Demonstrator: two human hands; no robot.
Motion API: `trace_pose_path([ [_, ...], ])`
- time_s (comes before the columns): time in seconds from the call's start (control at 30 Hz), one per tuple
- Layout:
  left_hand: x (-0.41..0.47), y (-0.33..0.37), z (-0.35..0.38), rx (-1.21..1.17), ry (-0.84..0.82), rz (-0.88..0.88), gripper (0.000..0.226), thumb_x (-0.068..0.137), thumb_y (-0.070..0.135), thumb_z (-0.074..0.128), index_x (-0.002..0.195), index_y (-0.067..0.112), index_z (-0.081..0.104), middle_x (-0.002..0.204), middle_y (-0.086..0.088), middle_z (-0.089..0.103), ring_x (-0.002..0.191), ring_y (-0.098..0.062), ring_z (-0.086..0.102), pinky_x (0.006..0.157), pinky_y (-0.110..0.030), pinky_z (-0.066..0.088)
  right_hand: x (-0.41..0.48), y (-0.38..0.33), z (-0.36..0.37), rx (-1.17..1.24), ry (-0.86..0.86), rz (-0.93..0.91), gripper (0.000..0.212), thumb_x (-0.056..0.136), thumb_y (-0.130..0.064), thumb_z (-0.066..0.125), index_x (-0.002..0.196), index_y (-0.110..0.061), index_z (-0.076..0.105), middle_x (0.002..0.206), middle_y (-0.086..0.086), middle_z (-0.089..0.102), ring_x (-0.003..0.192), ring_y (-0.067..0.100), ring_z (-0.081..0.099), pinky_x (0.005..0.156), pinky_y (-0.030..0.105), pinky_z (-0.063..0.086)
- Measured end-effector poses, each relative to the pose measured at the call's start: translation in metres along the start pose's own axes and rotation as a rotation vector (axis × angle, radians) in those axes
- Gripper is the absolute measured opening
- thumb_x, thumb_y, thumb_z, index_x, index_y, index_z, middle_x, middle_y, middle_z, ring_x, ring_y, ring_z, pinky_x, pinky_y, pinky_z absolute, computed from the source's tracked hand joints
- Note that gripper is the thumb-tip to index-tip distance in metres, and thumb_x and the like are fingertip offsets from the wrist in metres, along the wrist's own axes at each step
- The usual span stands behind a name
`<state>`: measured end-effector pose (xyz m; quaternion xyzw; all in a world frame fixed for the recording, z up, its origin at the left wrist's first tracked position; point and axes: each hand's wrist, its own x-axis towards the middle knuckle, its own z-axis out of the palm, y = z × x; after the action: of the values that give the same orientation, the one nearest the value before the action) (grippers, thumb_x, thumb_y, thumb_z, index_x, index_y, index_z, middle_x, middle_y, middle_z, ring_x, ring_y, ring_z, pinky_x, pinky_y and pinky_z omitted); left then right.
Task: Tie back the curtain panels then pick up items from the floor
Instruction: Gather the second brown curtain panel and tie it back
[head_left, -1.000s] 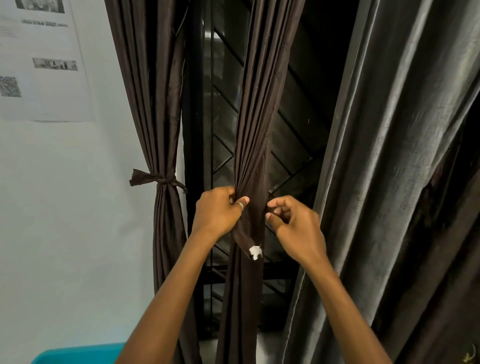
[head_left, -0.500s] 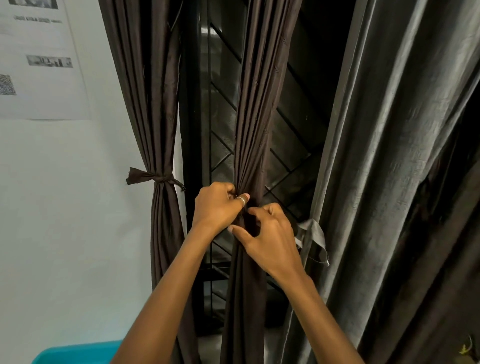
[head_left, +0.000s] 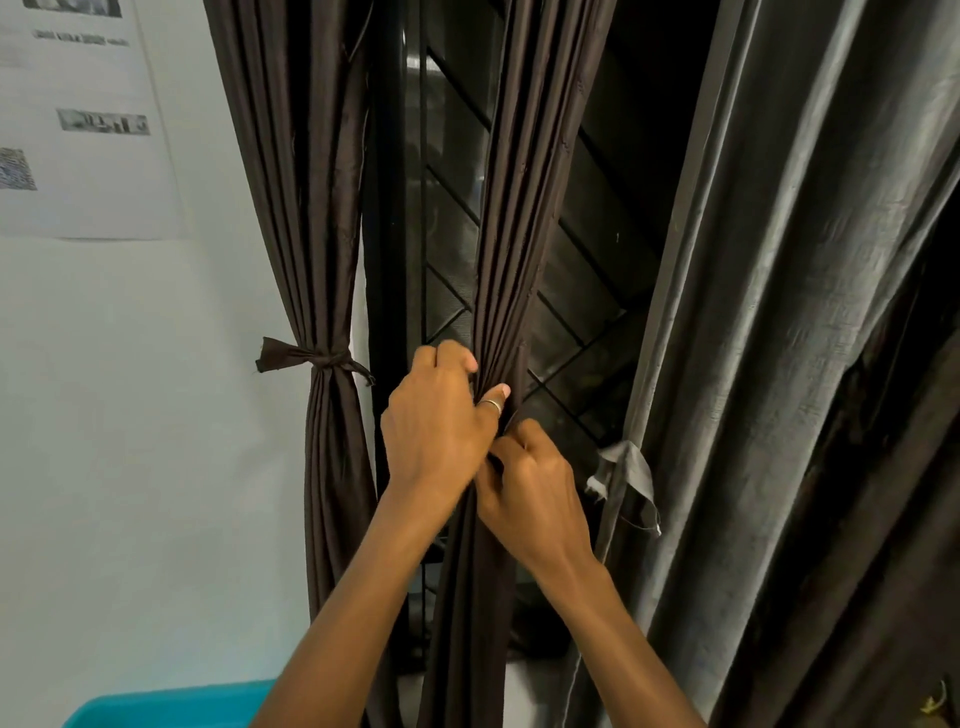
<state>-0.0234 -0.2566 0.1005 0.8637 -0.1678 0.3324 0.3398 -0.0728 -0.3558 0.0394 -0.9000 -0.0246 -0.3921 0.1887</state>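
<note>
Brown middle curtain panel (head_left: 511, 260) stays bunched in the clamped fingers of the left hand (head_left: 441, 421), and the right hand (head_left: 535, 488) has closed in just below, fingers pinching the fabric, so knotting looks underway.

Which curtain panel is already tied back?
The far-left brown panel, cinched by a knotted band; the left hand only grips the middle panel; the grey panel hangs loose.

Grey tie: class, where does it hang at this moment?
In the head view, the grey tie hangs right of centre at the grey curtain's left edge, just right of the right hand.
</note>
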Motion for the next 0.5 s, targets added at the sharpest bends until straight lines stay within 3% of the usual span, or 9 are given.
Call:
trace_pose_path([
  [0.07, -0.008, 0.012, -0.005, -0.013, 0.011, 0.116, 0.021, 0.088, 0.050, 0.071, 0.091, 0.031, 0.065, 0.091, 0.009, 0.061, 0.076, -0.011, 0.062, 0.063, -0.032, 0.054, 0.000, -0.001, 0.002, 0.016, 0.000, -0.017, 0.012, 0.094, -0.012, 0.067, 0.098, -0.003, 0.072, 0.090, 0.007, 0.061, 0.066, 0.016, 0.055, 0.059, 0.011, 0.032],
  [0.13, -0.009, 0.019, -0.003, 0.038, -0.132, 0.125, 0.024, 0.091, 0.050, 0.067, 0.084, 0.028, 0.070, 0.079, 0.009, 0.065, 0.071, -0.011, 0.064, 0.058, -0.027, 0.050, -0.001, -0.002, 0.004, 0.054, 0.006, -0.046, 0.015, 0.093, -0.011, 0.070, 0.103, -0.001, 0.071, 0.090, 0.009, 0.066, 0.068, 0.018, 0.060, 0.063, 0.007, 0.030],
  [0.23, -0.001, 0.022, -0.001, 0.149, -0.292, 0.029, 0.038, 0.095, 0.054, 0.058, 0.080, 0.021, 0.069, 0.069, 0.005, 0.059, 0.066, -0.015, 0.060, 0.053, -0.025, 0.039, -0.005, -0.003, 0.007, 0.105, 0.030, -0.061, 0.013, 0.095, -0.011, 0.069, 0.103, 0.000, 0.070, 0.091, 0.009, 0.067, 0.071, 0.016, 0.061, 0.065, 0.020, 0.048],
  [0.37, 0.016, 0.023, -0.002, 0.193, -0.449, -0.009, 0.034, 0.094, 0.051, 0.062, 0.093, 0.019, 0.071, 0.080, 0.000, 0.064, 0.078, -0.020, 0.064, 0.069, -0.036, 0.054, -0.007, -0.002, 0.006, 0.065, 0.062, -0.062, 0.015, 0.089, -0.004, 0.070, 0.104, 0.000, 0.072, 0.099, 0.011, 0.067, 0.081, 0.020, 0.064, 0.071, 0.021, 0.051],
  [0.5, 0.028, 0.027, -0.004, 0.303, -0.487, -0.002, 0.035, 0.087, 0.053, 0.071, 0.098, 0.020, 0.069, 0.090, -0.002, 0.066, 0.091, -0.025, 0.065, 0.071, -0.036, 0.049, -0.008, -0.002, 0.004, 0.047, 0.054, -0.071, 0.016, 0.091, -0.005, 0.067, 0.106, -0.001, 0.074, 0.107, 0.013, 0.068, 0.095, 0.026, 0.068, 0.081, 0.032, 0.060],
])
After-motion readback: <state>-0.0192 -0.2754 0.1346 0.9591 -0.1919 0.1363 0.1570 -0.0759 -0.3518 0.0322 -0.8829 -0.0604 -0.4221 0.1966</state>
